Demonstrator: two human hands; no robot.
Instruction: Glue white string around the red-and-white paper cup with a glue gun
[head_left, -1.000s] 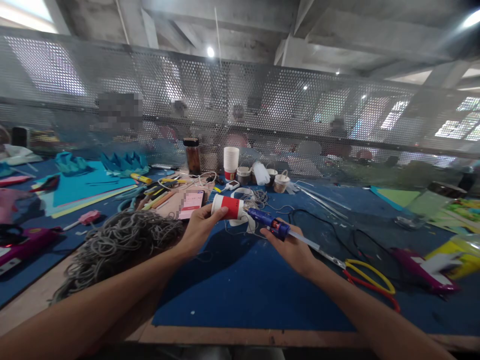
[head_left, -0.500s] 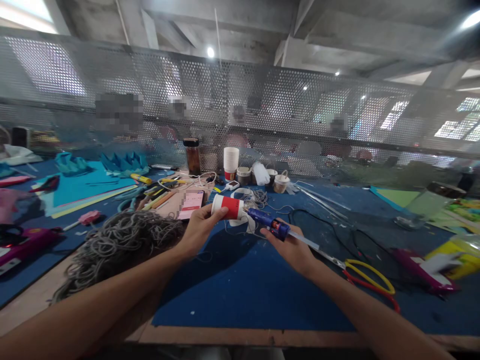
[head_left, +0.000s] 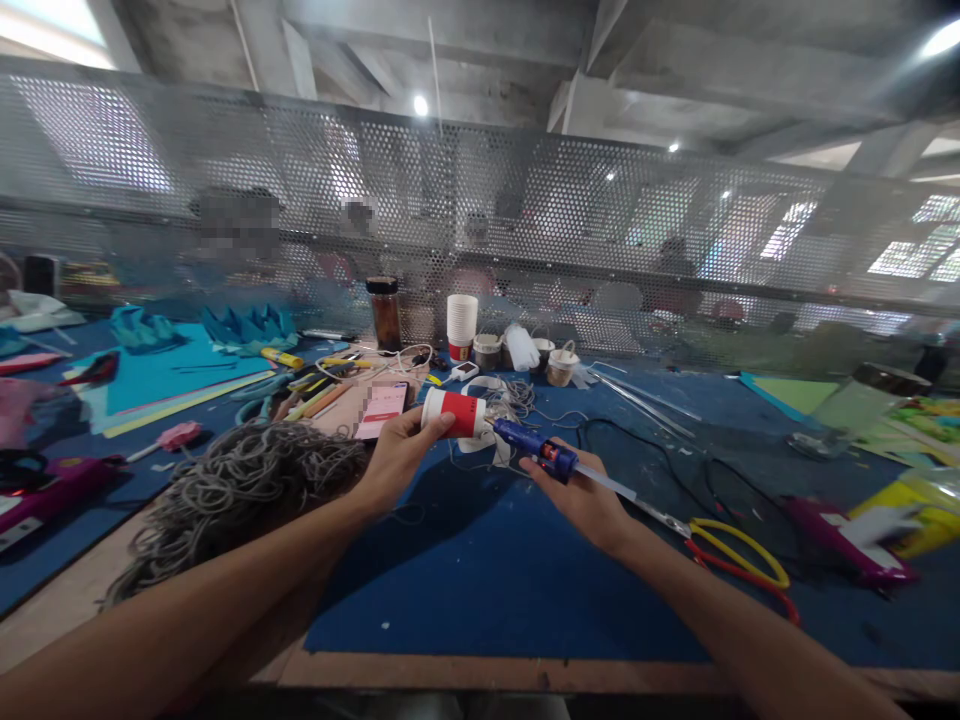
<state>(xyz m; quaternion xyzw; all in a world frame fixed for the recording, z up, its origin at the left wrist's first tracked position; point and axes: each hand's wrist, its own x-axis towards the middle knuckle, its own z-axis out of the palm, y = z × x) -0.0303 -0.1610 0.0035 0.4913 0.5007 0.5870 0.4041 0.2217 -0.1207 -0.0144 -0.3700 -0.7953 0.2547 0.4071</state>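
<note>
Clamps the paper cup [head_left: 463,408] sideways in left fingers [head_left: 441,426] mid-frame, seemingly to present its end to the glue gun [head_left: 517,437] clamped in right fingers [head_left: 538,474].

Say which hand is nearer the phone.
Left. The left hand, on the cup, is just beside the phone; the right hand, on the glue gun, is farther off, to its right.

The cup [head_left: 466,412] is smooth paper, the glue gun [head_left: 517,437] plastic.

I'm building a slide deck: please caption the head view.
Left hand holds a paper cup sideways; right hand holds a blue glue gun pointed at the cup's end.
</note>
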